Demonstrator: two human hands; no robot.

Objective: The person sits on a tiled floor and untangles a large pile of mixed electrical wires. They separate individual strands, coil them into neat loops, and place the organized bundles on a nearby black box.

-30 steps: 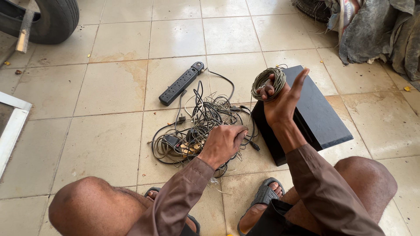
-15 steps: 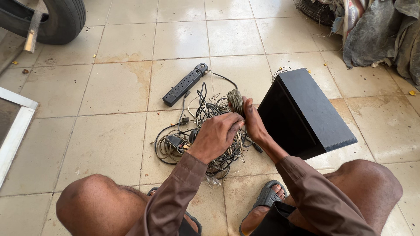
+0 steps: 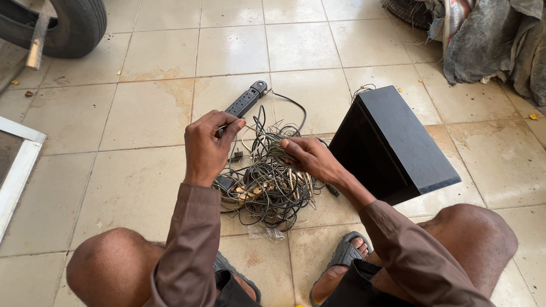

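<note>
Left hand [image 3: 207, 149] raised at centre-left of the frame, fingers curled, thumb and forefinger pinching a thin grey wire [image 3: 250, 123] that runs right toward the tangle. Right hand [image 3: 310, 159] just right of centre, fingers drawn together and gripping a bunch of strands at the upper right edge of the tangle of cables [image 3: 264, 187], which lies on the tiled floor [image 3: 142, 182] at mid-frame, between the two hands. Black power strip [image 3: 244, 101] angled just above the tangle, its near end hidden behind the left hand. Black box-shaped speaker [image 3: 395, 145] right of centre, tilted, its near edge close to the right wrist. Crumpled clear plastic wrapper [image 3: 267, 232] at the tangle's lower edge, no label readable. Tyre [image 3: 74, 25] in the upper left corner; grey cloth heap [image 3: 495, 40] in the upper right; white frame [image 3: 17, 165] at the left edge. Bare tiles wide open left of the tangle and above the power strip; room cramped on the right by the speaker, below by knees and sandals [image 3: 341, 261].
</note>
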